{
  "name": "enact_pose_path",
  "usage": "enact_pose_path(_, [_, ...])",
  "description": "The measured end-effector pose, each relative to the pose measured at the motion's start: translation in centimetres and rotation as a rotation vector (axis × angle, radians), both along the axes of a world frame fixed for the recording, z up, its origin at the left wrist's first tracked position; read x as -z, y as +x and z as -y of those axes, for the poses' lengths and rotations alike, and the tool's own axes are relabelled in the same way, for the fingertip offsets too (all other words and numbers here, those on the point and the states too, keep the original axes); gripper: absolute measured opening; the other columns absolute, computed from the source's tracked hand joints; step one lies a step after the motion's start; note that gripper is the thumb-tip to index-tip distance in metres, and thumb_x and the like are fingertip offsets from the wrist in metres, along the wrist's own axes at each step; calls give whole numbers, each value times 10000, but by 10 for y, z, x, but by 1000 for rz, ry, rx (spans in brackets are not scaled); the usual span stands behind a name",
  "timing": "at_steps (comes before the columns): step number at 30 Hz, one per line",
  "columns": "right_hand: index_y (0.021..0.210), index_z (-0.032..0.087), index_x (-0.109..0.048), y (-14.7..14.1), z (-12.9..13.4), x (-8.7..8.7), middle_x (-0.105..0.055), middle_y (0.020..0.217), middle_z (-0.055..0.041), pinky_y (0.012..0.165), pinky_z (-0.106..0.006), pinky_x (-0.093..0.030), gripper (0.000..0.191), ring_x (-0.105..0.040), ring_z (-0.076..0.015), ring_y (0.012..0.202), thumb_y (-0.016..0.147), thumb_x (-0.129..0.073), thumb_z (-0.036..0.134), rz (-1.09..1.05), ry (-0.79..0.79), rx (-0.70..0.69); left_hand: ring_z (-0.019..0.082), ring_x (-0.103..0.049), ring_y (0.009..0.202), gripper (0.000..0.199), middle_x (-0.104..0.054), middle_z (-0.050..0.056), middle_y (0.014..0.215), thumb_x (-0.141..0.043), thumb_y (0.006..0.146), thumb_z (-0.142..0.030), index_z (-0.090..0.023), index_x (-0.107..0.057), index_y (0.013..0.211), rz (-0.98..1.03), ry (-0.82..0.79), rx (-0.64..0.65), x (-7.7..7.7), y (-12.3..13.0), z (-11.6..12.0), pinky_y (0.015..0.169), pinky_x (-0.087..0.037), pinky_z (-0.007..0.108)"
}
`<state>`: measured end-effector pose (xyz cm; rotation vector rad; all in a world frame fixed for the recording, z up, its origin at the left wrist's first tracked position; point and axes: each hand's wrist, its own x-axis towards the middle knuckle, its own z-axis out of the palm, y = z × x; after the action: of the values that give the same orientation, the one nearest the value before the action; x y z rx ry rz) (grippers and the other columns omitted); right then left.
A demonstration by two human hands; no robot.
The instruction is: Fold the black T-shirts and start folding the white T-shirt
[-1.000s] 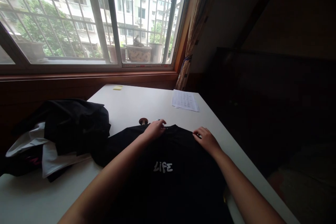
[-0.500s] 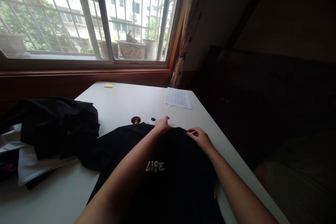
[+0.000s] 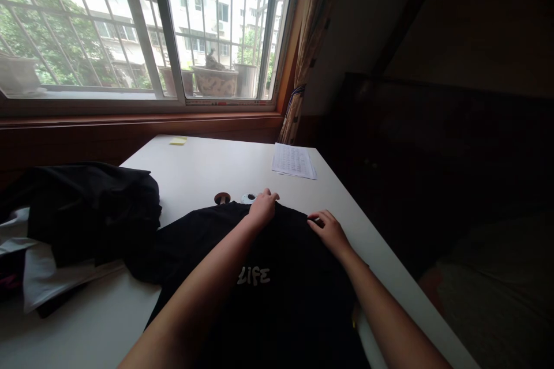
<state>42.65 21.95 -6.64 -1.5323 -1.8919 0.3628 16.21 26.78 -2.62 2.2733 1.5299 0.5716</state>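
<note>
A black T-shirt (image 3: 294, 305) with white "LIFE" lettering lies spread on the white table (image 3: 225, 161), its upper edge away from me. At the middle of that edge is my left hand (image 3: 263, 207), its fingers bent and closed on the fabric; the grip itself is partly hidden. To the right, my right hand (image 3: 331, 232) pinches the shoulder edge of the shirt between thumb and fingers. My left forearm crosses over the chest of the shirt and covers part of it.
A heap of black and white clothes (image 3: 95, 207) lies at the left. Beyond the shirt are a round table hole (image 3: 222, 198) and a white round object (image 3: 247, 199). Written sheets (image 3: 294, 161) and a yellow note pad (image 3: 178, 141) lie near the window (image 3: 216, 29).
My left hand has shifted slightly left along the upper edge, and its fingers have curled in. My right hand stays at the shoulder edge, and the edge between the hands looks straighter.
</note>
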Motion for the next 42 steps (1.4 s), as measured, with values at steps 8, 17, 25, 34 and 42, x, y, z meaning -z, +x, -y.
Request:
enact_pose_path(8, [964,258,-713,-1,1,-1,-648,1000,-45,838,-360,-519,191,-648,-214,903,876,-593,378,1,15,2,194,-585,967,197,-593,57,1107,-523,948,-191,-232,-705,1009,18,64,51,6,-6,-7,814,-454,274])
enact_pose_path(17, [960,260,-716,9,-2,0,-676,956,-53,848,-370,-503,217,-649,-234,896,923,-531,367,120,53,18,177,-564,872,291,-602,67,1120,-382,1004,-187,-214,-672,1007,11,58,-62,12,-3,-13,762,-430,280])
enact_pose_path(25, [903,261,-705,15,-9,5,-662,956,-65,880,-391,-482,215,-631,-255,930,937,-513,352,184,72,14,212,-553,979,301,-584,87,1105,-368,981,-114,-214,-652,984,-54,97,-71,15,4,-11,832,-476,315])
enact_pose_path(34, [1033,252,-694,32,1,-1,-656,997,-68,861,-374,-504,290,-632,-231,890,943,-490,438,168,22,55,258,-517,1136,435,-530,138,1271,-358,942,-47,-183,-554,1306,-84,199,34,3,0,10,967,-481,378])
enact_pose_path(42, [709,242,-634,86,44,-16,-656,834,-46,749,-342,-489,380,-612,-232,810,835,-610,600,199,-227,85,263,-396,1386,374,-532,87,1448,-452,1006,-329,-234,-586,1342,-120,267,291,5,5,57,1178,-321,412])
